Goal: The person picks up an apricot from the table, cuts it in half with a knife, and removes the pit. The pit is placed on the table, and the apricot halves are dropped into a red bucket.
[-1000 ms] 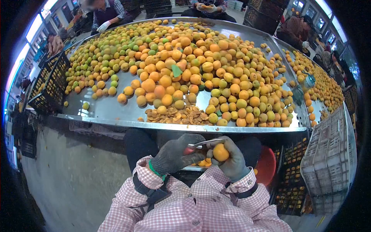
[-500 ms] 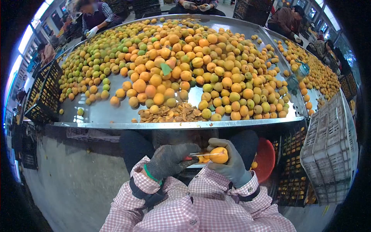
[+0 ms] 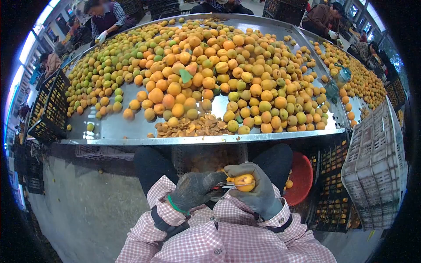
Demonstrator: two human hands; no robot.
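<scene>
In the middle of the head view, my left hand (image 3: 196, 188), in a dark grey glove with a green cuff edge, is closed around a small knife (image 3: 225, 186) with a bit of red at its handle. The thin blade points right and lies across a yellow-orange apricot (image 3: 244, 184). My right hand (image 3: 259, 186), also gloved in grey, grips that fruit with fingers curled over its far side. A small orange piece shows between the hands, near the right fingertips. Both hands are over my lap, just below the metal table's front edge.
Apricots (image 3: 175, 87) are heaped across the metal table (image 3: 118, 125), with a pile of brown pits or scraps (image 3: 193, 127) near its front rim. A red basin (image 3: 302, 179), black crates (image 3: 331, 193) and a whitish crate (image 3: 372, 162) stand right. A bottle (image 3: 340, 81) lies on the table. Co-workers sit around.
My right hand and the apricot have moved slightly left and toward my body, and the hand now covers more of the fruit. The knife blade has come down lower across it.
</scene>
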